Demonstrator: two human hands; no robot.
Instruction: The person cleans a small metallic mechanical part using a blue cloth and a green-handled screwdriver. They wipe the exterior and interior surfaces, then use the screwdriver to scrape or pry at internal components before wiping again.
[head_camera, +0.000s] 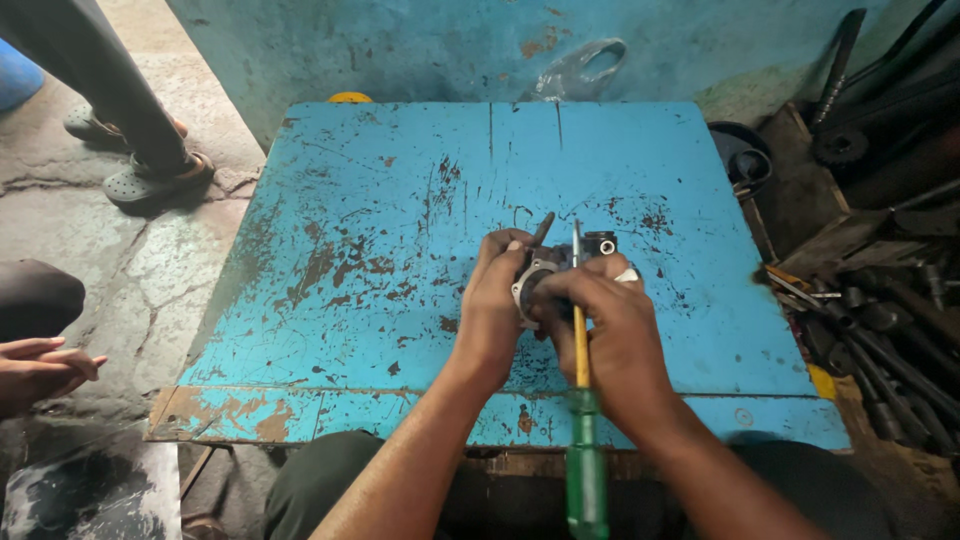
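Carburetor (560, 262) held mid-table (380, 200), edges well apart.

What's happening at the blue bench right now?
A person holds a small dark metal part with both hands over the worn blue table. The left hand grips its side; the right hand holds the part along with a green-handled screwdriver. Tools lie piled to the right.

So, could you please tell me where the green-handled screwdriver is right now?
In the head view, the green-handled screwdriver runs up from bottom centre beneath the right hand, beside the metal part held over the blue table.
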